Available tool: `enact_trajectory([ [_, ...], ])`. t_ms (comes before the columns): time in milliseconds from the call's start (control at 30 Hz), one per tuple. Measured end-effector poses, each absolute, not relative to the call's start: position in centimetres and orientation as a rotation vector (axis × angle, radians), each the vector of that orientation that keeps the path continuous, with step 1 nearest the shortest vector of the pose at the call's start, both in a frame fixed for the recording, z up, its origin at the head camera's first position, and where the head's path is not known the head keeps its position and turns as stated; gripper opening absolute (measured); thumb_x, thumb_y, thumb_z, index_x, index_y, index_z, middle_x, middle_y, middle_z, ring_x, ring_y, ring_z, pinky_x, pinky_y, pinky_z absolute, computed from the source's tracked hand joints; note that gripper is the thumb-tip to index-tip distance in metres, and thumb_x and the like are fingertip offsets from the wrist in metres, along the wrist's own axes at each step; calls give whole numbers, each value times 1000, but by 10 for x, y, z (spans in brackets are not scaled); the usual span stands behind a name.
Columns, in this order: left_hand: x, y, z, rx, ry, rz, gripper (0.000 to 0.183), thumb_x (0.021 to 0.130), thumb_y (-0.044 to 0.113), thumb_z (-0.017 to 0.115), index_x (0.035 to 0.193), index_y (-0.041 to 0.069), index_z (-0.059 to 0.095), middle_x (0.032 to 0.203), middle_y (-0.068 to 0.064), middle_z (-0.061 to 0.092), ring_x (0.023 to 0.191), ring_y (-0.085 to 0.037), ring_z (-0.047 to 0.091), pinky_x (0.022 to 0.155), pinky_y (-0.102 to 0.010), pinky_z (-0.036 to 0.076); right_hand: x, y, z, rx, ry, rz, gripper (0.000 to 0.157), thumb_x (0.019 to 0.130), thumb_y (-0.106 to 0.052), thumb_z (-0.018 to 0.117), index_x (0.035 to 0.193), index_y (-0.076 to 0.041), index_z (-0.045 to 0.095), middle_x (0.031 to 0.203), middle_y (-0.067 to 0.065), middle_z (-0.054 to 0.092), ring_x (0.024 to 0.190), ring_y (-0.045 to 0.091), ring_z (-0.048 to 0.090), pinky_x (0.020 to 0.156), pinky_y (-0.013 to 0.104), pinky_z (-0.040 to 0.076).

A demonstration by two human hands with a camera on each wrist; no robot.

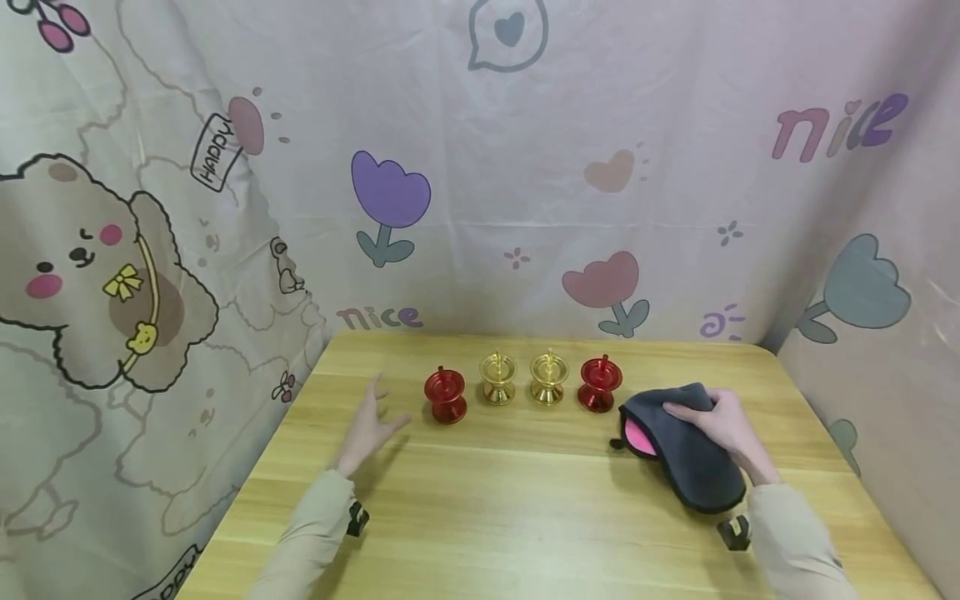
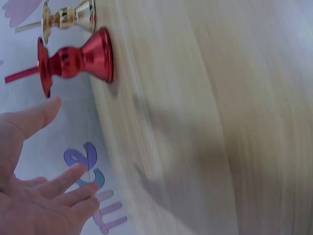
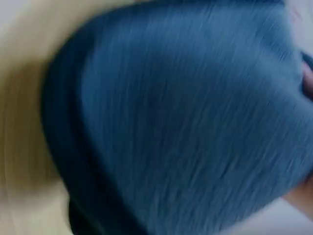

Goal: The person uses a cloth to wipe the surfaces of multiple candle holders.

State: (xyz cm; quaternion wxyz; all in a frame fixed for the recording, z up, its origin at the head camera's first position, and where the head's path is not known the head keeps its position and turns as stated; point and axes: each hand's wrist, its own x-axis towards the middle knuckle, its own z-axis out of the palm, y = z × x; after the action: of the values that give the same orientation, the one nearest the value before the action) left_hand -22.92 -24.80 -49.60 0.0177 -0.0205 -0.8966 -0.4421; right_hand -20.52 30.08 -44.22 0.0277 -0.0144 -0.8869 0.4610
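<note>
My right hand (image 1: pixel 723 422) grips the upper end of a dark grey cloth mitt (image 1: pixel 693 462) with black edging. A pink lining (image 1: pixel 639 437) shows at its opening, and a small black loop sticks out on the left. In the right wrist view the mitt (image 3: pixel 186 117) fills most of the picture, blurred, and hides most of the hand. My left hand (image 1: pixel 367 429) hangs over the left of the table, fingers spread and holding nothing. Nearest to it stands a red metal candle holder (image 1: pixel 446 396), seen beyond the thumb of my left hand (image 2: pixel 39 196) in the left wrist view.
Two gold candle holders (image 1: pixel 498 379) (image 1: pixel 549 377) and another red candle holder (image 1: pixel 599 385) stand upright in a row with the first, near the back of the wooden table (image 1: pixel 510 517). A printed cloth backdrop (image 1: pixel 465 275) hangs behind and along both sides.
</note>
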Motion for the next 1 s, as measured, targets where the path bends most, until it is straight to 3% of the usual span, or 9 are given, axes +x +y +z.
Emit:
enact_trajectory([
  [100, -228, -258, -495, -64, -2820, -1322, 95, 93, 19, 71, 160, 4, 5, 154, -37, 35, 135, -58, 42, 111, -69, 36, -206, 309, -441, -169, -2629, 1931, 17, 93, -26, 73, 79, -19, 68, 70, -16, 62, 62, 3, 62, 59, 25, 59],
  [233, -225, -266, -492, -50, -2843, -1287, 95, 94, 22, 71, 160, 3, 6, 153, -36, 38, 137, -56, 41, 114, -69, 33, -208, 312, -445, -274, -2436, 2285, 12, 96, -26, 70, 85, -23, 68, 74, -12, 68, 64, 5, 69, 61, 26, 61],
  [433, -225, -270, -490, -56, -2869, -1243, 94, 95, 25, 71, 159, 0, 6, 151, -35, 41, 140, -55, 37, 117, -68, 29, -221, 325, -482, -478, -2631, 2085, 29, 93, -40, 71, 97, -13, 62, 77, -11, 63, 69, 5, 64, 66, 25, 59],
  [667, -225, -272, -491, -52, -2883, -1247, 95, 95, 27, 70, 159, 0, 5, 153, -34, 40, 142, -55, 35, 117, -69, 27, -223, 343, -512, -500, -2746, 1907, 34, 95, -41, 68, 89, -8, 60, 74, -10, 58, 67, 6, 60, 64, 25, 56],
  [733, -224, -273, -490, -50, -2882, -1251, 94, 96, 26, 69, 159, 0, 5, 153, -34, 39, 142, -55, 34, 117, -69, 26, -222, 345, -514, -494, -2753, 1863, 38, 95, -41, 68, 95, -3, 63, 78, -8, 60, 69, 5, 60, 65, 24, 56],
  [800, -224, -274, -490, -50, -2884, -1252, 95, 96, 26, 69, 159, 0, 4, 153, -35, 39, 142, -55, 33, 117, -69, 26, -222, 347, -515, -477, -2787, 1769, 49, 95, -41, 67, 111, 6, 62, 89, 2, 66, 74, 7, 61, 66, 23, 55],
  [867, -224, -274, -490, -56, -2887, -1256, 95, 95, 26, 70, 159, 0, 4, 153, -35, 38, 142, -56, 33, 117, -70, 25, -221, 347, -514, -453, -2844, 1616, 65, 96, -41, 65, 129, 13, 53, 105, 21, 67, 83, 17, 65, 70, 25, 56],
  [933, -224, -276, -490, -48, -2884, -1258, 96, 95, 27, 70, 159, 0, 4, 152, -36, 38, 142, -56, 33, 117, -70, 26, -220, 346, -510, -424, -2915, 1439, 79, 97, -43, 62, 143, 17, 39, 126, 37, 57, 100, 34, 66, 81, 34, 58],
  [1000, -224, -277, -489, -37, -2881, -1249, 96, 95, 27, 70, 159, 0, 4, 152, -36, 39, 141, -56, 35, 117, -69, 27, -218, 342, -506, -361, -2980, 1251, 84, 97, -44, 61, 146, 19, 31, 140, 44, 44, 117, 51, 56, 93, 48, 55],
])
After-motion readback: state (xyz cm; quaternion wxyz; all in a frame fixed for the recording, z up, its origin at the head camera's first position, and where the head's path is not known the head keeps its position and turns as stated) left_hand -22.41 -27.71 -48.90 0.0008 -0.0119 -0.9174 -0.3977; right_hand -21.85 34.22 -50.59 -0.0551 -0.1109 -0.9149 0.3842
